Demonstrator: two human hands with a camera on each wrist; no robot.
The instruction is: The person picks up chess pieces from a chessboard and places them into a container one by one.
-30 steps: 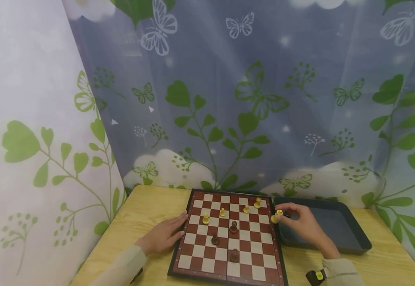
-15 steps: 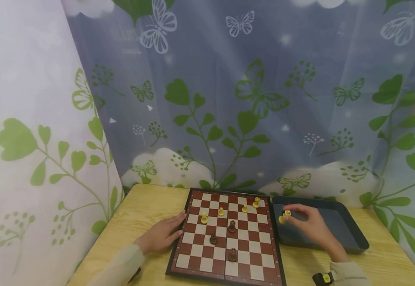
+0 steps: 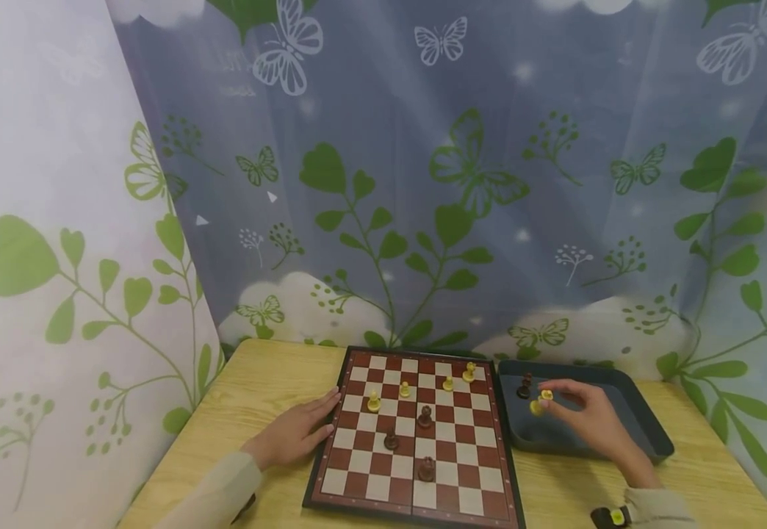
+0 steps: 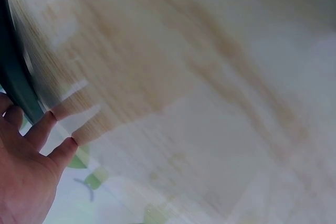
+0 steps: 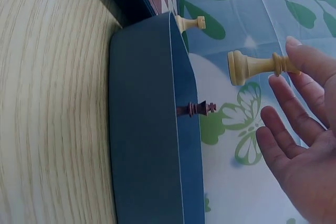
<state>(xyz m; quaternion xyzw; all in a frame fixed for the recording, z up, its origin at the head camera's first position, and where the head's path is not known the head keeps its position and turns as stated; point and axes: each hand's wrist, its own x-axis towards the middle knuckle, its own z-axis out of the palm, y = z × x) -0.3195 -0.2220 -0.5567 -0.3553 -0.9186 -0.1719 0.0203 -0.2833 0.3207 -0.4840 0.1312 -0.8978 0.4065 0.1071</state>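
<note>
Between thumb and fingertips, my right hand (image 3: 591,417) pinches a pale yellow chess piece (image 5: 257,65) by its top, above the dark tray (image 3: 621,400). Its top is covered by the fingers in the right wrist view. Inside the tray stands a dark chess king (image 5: 197,109). My left hand (image 3: 294,432) rests on the table with straight fingers touching the left edge of the chessboard (image 3: 357,481). On the board stand several yellow pieces, among them a pawn (image 3: 373,401) and a rook (image 3: 469,372), plus dark pieces, one (image 3: 426,469) near the front.
The tray stands right against the board's right side on the wooden table (image 3: 264,367). A patterned curtain (image 3: 383,220) hangs close behind the table, and another covers the left side. A black band with a yellow patch (image 3: 615,516) sits at the right wrist.
My right hand has carried the yellow piece rightward, from the board's right edge to over the tray. The dark king in the tray has come into view. My left hand stays at the board.
</note>
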